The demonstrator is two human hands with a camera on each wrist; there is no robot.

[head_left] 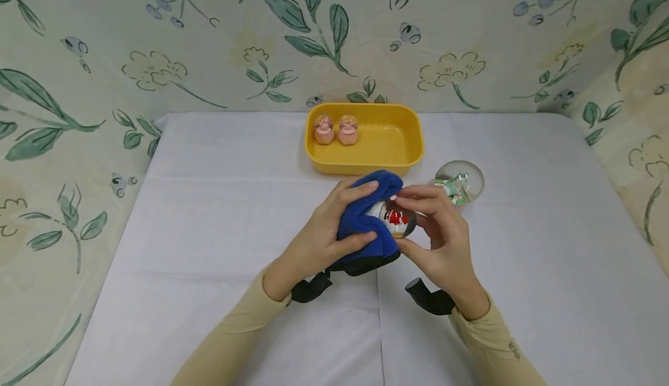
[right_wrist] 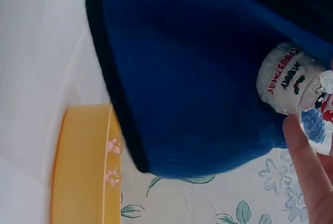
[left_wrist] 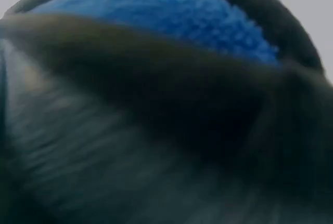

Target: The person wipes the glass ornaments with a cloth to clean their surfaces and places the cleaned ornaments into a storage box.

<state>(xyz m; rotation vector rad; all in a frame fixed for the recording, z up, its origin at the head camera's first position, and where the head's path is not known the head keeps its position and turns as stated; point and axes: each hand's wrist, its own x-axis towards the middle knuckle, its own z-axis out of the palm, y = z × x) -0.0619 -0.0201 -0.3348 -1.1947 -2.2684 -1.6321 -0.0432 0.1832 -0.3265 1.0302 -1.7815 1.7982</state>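
Observation:
Over the middle of the table, my left hand (head_left: 326,229) grips a blue cloth (head_left: 387,183) with black edging, folded against the base of a small snow globe (head_left: 395,217). My right hand (head_left: 444,238) pinches the globe between thumb and fingers. In the right wrist view, the white base (right_wrist: 286,76) shows red and dark Christmas lettering, and a red and white figure (right_wrist: 327,109) shows in the clear dome. The cloth hangs wide beside it there. Cloth pile (left_wrist: 208,24) and its dark edging fill most of the left wrist view, hiding the globe.
Behind the hands stands a yellow tray (head_left: 366,162) with two small pink snow globes (head_left: 324,130) at its left end. A larger snow globe (head_left: 462,180) with a green and white inside lies just beyond the right hand. White cloth covers the table (head_left: 219,200); a floral curtain hangs behind.

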